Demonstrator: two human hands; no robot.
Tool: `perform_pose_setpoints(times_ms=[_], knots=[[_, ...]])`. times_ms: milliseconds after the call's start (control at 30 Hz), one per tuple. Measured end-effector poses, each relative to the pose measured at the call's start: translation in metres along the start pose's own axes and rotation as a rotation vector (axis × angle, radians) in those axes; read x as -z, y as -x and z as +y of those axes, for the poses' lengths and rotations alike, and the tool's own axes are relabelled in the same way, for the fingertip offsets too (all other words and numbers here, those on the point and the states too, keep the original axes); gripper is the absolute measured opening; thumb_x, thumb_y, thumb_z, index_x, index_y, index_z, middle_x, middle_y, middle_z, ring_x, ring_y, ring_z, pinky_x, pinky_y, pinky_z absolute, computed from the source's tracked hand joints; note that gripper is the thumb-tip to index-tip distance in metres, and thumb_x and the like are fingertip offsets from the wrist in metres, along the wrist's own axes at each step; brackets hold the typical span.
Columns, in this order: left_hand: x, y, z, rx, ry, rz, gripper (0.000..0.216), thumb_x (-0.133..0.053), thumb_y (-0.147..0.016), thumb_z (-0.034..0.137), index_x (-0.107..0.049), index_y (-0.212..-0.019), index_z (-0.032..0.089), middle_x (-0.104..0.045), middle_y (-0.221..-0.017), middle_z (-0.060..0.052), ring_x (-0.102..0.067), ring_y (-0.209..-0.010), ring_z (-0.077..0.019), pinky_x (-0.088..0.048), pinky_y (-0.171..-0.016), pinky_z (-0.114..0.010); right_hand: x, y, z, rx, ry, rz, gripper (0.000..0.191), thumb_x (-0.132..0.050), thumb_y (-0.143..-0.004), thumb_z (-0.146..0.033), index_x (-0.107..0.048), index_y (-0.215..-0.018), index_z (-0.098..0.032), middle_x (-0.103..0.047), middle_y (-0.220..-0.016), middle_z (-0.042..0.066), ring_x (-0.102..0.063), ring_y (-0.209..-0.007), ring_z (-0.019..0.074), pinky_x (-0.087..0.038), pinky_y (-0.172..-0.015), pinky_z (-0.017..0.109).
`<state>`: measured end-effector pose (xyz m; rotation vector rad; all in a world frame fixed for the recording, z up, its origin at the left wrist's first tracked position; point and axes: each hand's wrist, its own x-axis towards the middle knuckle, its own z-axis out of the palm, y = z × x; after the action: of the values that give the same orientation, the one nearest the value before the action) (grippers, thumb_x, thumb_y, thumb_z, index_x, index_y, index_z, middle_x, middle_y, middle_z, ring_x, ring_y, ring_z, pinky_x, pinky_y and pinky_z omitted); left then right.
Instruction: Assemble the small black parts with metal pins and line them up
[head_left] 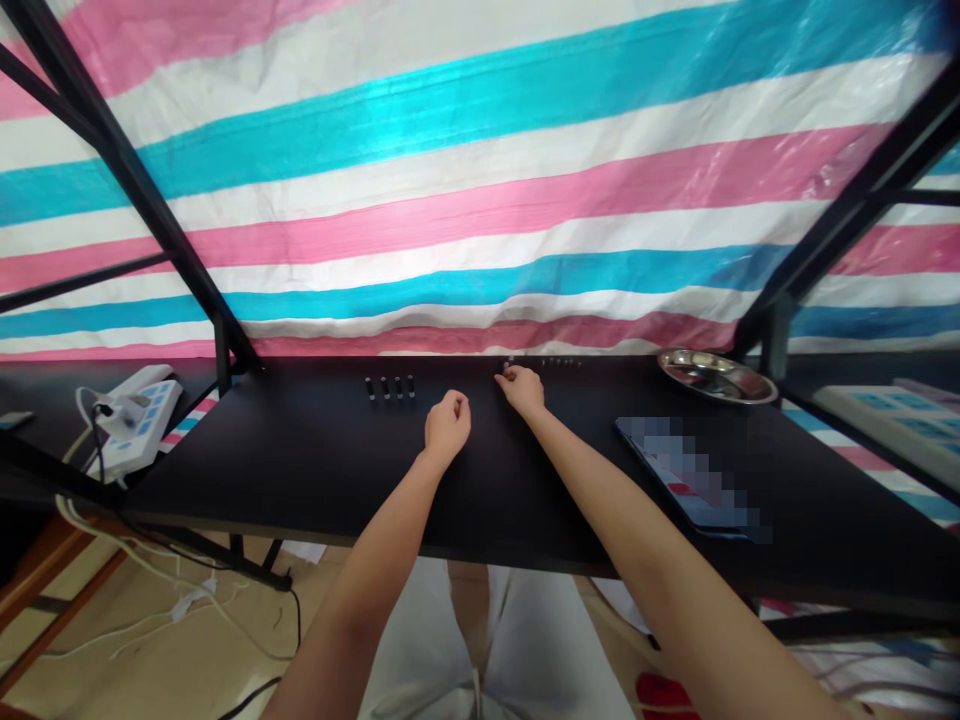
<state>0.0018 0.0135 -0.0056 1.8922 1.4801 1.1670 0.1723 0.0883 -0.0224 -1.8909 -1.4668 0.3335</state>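
My left hand (pixel 448 427) hovers over or rests on the black table, its fingers curled together. Whatever they may hold is hidden. To its left, several small dark cylinders with pale ends (pixel 386 388) stand in a row. My right hand (pixel 523 390) reaches farther toward the back edge, thumb and fingertips pinched together beside tiny pale pieces (pixel 511 360). Whether one of these is between the fingertips is too small to tell. Right of that hand, several tiny shiny pieces (pixel 562 363) lie in a line near the back edge.
On the black table (pixel 300 470), a round metal plate (pixel 716 378) sits at the back right, with a partly pixelated phone or tablet (pixel 679 480) nearer me. Black frame posts rise at both sides before a striped sheet (pixel 480 200). A white power strip (pixel 142 430) lies left.
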Motion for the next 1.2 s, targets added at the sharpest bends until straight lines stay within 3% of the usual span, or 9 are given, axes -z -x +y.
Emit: perform_pose_setpoints(times_ms=[367, 667, 1200], knots=[[-0.002, 0.000, -0.002, -0.022, -0.001, -0.010, 0.013, -0.042, -0.081, 0.025, -0.055, -0.078, 0.023, -0.045, -0.053, 0.004, -0.041, -0.050, -0.0109, -0.029, -0.055, -0.021, 0.006, -0.015, 0.014, 0.031, 0.051, -0.115, 0.018, -0.056, -0.072, -0.014, -0.067, -0.086, -0.013, -0.067, -0.089, 0.010, -0.062, -0.084, 0.0181, -0.044, -0.074, 0.025], [-0.002, 0.001, -0.002, -0.020, 0.016, -0.029, 0.014, -0.043, -0.081, 0.026, -0.056, -0.078, 0.022, -0.044, -0.053, 0.004, -0.040, -0.050, -0.0108, -0.029, -0.055, -0.021, 0.010, -0.014, 0.014, -0.032, 0.103, -0.058, 0.018, -0.060, -0.071, -0.025, -0.069, -0.083, -0.016, -0.068, -0.086, 0.011, -0.062, -0.083, 0.0212, -0.043, -0.069, 0.027], [-0.004, 0.001, -0.007, -0.064, -0.014, -0.029, 0.017, -0.040, -0.083, 0.028, -0.055, -0.081, 0.023, -0.048, -0.055, 0.003, -0.042, -0.050, -0.0106, -0.030, -0.055, -0.021, 0.010, -0.014, 0.010, -0.049, 0.139, -0.071, 0.019, -0.060, -0.070, -0.025, -0.070, -0.084, -0.016, -0.068, -0.089, 0.013, -0.062, -0.085, 0.0237, -0.043, -0.069, 0.028]])
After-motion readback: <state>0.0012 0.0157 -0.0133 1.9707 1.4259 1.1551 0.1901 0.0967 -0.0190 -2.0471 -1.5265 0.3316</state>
